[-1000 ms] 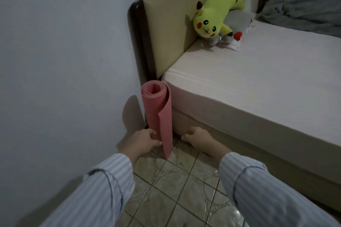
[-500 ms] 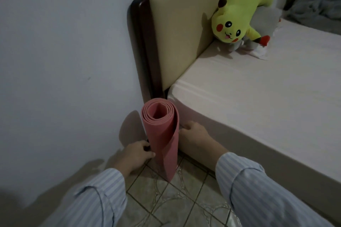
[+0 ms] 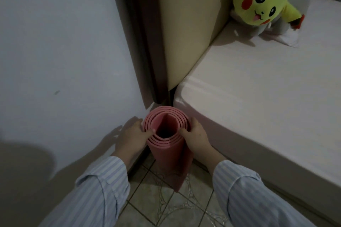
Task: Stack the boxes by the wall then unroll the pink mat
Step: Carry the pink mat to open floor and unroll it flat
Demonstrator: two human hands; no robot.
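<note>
Both hands clasping upright rolled pink mat point(image 3: 168, 145), left hand point(image 3: 132, 137), right hand point(image 3: 196, 139) flanking its top

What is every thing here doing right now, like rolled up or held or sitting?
pink mat: rolled up, standing upright on the floor, held.
left hand: grip on the mat's left side.
right hand: grip on the mat's right side.
yellow plush toy: lying on the bed, against the headboard.
</note>
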